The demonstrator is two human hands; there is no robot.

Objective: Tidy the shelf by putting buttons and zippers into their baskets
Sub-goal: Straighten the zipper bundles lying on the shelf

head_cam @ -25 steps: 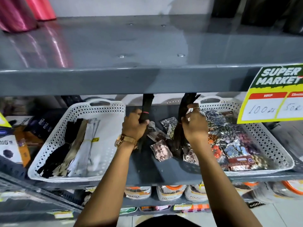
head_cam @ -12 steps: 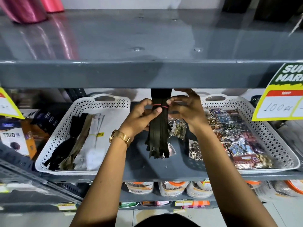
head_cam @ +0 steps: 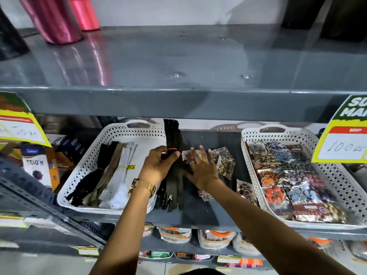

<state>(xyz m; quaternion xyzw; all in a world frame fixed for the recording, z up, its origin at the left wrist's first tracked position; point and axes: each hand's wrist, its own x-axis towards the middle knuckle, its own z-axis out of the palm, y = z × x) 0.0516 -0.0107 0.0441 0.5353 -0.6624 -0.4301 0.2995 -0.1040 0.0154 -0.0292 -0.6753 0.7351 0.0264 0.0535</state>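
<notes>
My left hand [head_cam: 158,165] grips a bundle of black zippers [head_cam: 174,175] tied with a red band, held upright just right of the left white basket [head_cam: 111,135]. That basket holds black, tan and white zippers [head_cam: 107,175]. My right hand [head_cam: 200,167] is spread open beside the bundle, fingers apart, over loose button packets [head_cam: 224,161] lying on the grey shelf [head_cam: 198,213]. Another packet [head_cam: 245,190] lies nearer the right white basket [head_cam: 337,175], which is full of button packets.
The upper grey shelf edge [head_cam: 178,104] overhangs the work area closely. Yellow price tags hang at left [head_cam: 17,124] and right [head_cam: 345,135]. Boxes marked TRIO [head_cam: 37,165] stand left of the zipper basket. Pink rolls [head_cam: 65,16] sit on the top shelf.
My right hand has let go of the zipper bundle and opened. My left hand has carried the bundle leftward toward the zipper basket.
</notes>
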